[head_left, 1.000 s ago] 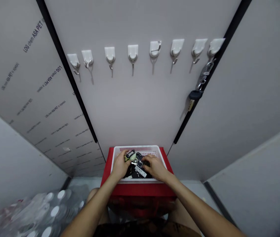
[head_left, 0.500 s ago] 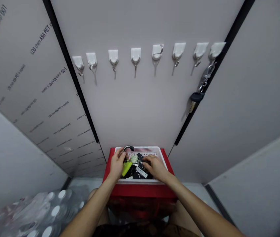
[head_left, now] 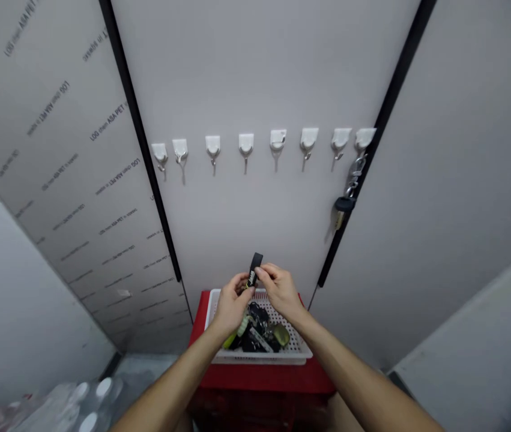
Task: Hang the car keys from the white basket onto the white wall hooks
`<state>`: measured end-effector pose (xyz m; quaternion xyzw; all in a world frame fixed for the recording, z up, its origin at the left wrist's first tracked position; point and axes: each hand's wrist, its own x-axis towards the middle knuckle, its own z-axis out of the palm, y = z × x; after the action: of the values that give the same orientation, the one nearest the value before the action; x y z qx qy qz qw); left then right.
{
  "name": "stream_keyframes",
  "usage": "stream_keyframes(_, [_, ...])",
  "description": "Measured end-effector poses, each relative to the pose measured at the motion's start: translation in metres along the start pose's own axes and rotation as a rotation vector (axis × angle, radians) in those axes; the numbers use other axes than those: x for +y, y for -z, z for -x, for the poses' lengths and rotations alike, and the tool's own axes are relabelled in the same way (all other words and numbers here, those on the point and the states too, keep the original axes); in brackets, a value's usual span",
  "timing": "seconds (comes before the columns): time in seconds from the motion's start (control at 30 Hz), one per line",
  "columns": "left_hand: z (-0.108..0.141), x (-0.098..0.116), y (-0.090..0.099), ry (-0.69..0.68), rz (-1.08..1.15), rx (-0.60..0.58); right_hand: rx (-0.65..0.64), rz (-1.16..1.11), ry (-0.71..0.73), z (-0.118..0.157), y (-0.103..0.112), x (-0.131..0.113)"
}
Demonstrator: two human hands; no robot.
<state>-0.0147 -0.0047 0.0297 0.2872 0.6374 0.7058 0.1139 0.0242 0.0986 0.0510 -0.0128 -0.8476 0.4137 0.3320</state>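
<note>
A black strap with pale lettering [head_left: 255, 268] is raised above the back of a white basket [head_left: 300, 348]. My left hand [head_left: 233, 300] pinches its lower end, while my right hand [head_left: 277, 288] grips its side with thumb and fingers. Below them the basket holds a jumble of dark key holders [head_left: 257, 318], a yellow-green piece [head_left: 229, 341], a pale green piece [head_left: 243, 326], an olive rounded item [head_left: 281, 335] and a clear-and-white strip [head_left: 260, 339]. What hangs under the strap is hidden by my fingers.
The basket rests on a red stand [head_left: 264, 377]. White hooks [head_left: 246, 144] line the wall in front; from the rightmost hangs a metal chain with a dark-topped key [head_left: 344, 205]. Capped plastic bottles [head_left: 104, 389] stand at lower left.
Both hands have lifted out of the basket and come together, now holding the black strap. The olive item has come into sight, and the view has tilted up.
</note>
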Motion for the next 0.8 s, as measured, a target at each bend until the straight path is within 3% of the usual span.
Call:
stream_keyframes(0.23, [-0.027,0.042,-0.025,-0.086,-0.080,-0.126,0.197,0.019,0.080,-0.025,0.043,-0.025])
stream_keyframes(0.47, [-0.063,0.103,-0.068,-0.415,-0.359,-0.045,0.510,0.016,0.098,-0.062,0.102,-0.049])
stream_keyframes(0.63, [-0.091,0.134,-0.105,-0.412,-0.274,-0.055,0.684,0.147,0.109,-0.085,0.139,-0.064])
stream_keyframes(0.8, [-0.111,0.141,-0.127,-0.375,-0.251,-0.038,0.710,0.286,0.125,-0.102,0.158,-0.062])
